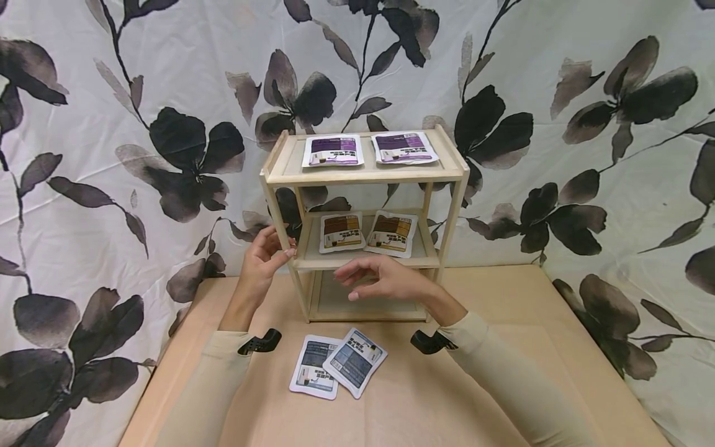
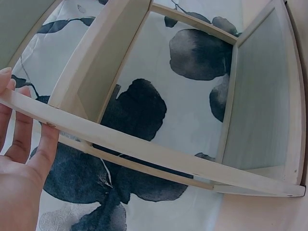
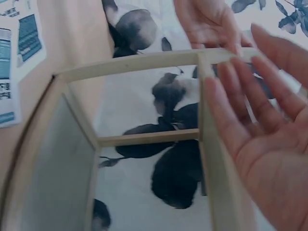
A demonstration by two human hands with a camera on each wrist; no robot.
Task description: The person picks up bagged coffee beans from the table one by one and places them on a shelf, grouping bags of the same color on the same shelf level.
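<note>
Our left hand (image 1: pixel 261 253) grips the left post (image 2: pixel 134 146) of the upright rack (image 1: pixel 365 180), our relaxed right hand (image 1: pixel 385 276) hovers empty before its middle shelf (image 1: pixel 425 249), and an uneven tug could spill the pouches (image 1: pixel 342 232) there.

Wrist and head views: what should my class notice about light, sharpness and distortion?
Head view: bright, large lettering on the blue packets stands out, fine print too small to read; left wrist view: dimmer, bluish, rack post bowed, probably by the lens; right wrist view: hazy, right hand soft.
</note>
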